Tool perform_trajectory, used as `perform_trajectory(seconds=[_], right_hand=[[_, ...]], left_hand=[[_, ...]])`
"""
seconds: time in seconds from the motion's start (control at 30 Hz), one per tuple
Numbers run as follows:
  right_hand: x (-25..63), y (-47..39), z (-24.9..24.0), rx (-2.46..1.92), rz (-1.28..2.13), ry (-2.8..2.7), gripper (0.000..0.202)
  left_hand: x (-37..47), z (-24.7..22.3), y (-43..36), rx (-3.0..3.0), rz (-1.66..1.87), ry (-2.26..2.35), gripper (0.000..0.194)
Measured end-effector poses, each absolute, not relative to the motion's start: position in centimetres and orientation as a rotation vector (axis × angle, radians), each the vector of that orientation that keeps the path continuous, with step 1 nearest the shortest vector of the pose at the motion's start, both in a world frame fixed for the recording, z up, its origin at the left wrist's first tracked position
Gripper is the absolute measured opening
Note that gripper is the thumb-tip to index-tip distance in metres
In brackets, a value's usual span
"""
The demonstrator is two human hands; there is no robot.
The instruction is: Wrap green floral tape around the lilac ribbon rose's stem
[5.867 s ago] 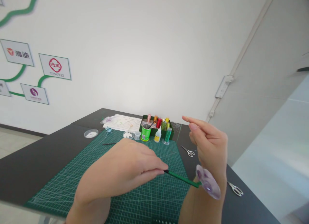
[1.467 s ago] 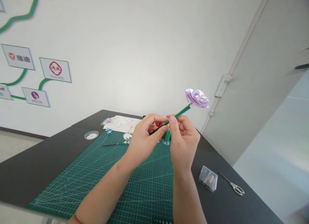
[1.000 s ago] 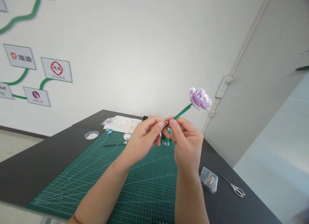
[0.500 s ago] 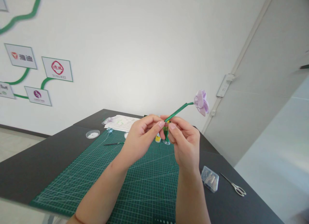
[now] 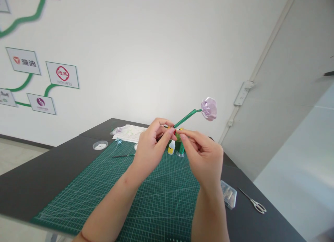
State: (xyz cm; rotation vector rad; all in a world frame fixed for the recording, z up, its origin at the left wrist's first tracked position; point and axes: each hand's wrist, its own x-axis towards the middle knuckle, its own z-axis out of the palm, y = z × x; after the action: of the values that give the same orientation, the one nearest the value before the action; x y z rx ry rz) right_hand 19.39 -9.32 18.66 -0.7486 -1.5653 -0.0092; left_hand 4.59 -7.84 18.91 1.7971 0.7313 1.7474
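Flower stem (image 5: 185,117) in both pinched grips

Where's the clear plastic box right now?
In the head view, the clear plastic box lies on the black table, right of the green cutting mat, between the right forearm and scissors.

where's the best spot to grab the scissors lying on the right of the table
Probably the looped handles of the scissors, coming straight down from above. They lie flat on the black table, handles toward the near right edge, the thin blades pointing back toward the clear plastic box.
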Motion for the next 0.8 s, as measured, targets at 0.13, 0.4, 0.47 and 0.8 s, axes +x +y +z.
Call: perform_trajectory(seconds=[0.13, 0.4, 0.47, 0.8], right_hand=[[19.8, -9.8, 18.9, -0.76, 0.093, -1.606, 0.017], [20.7, -10.3, 19.1, -0.711, 0.475, -1.555, 0.013], [20.9, -10.4, 19.1, -0.668, 0.512, -1.541, 0.011], [21.5, -11.0, 19.2, -0.492, 0.687, -1.448, 0.013]], left_hand=[[4.3, 18.6, -7.5, 1.892, 1.732, 0.823, 0.012], [3.5, 19.2, -7.7, 2.155, 1.625, 1.101, 0.007], [3.2, 19.4, -7.8, 2.212, 1.558, 1.171, 0.009], [2.3, 19.8, -7.9, 2.466, 1.105, 1.34, 0.017]])
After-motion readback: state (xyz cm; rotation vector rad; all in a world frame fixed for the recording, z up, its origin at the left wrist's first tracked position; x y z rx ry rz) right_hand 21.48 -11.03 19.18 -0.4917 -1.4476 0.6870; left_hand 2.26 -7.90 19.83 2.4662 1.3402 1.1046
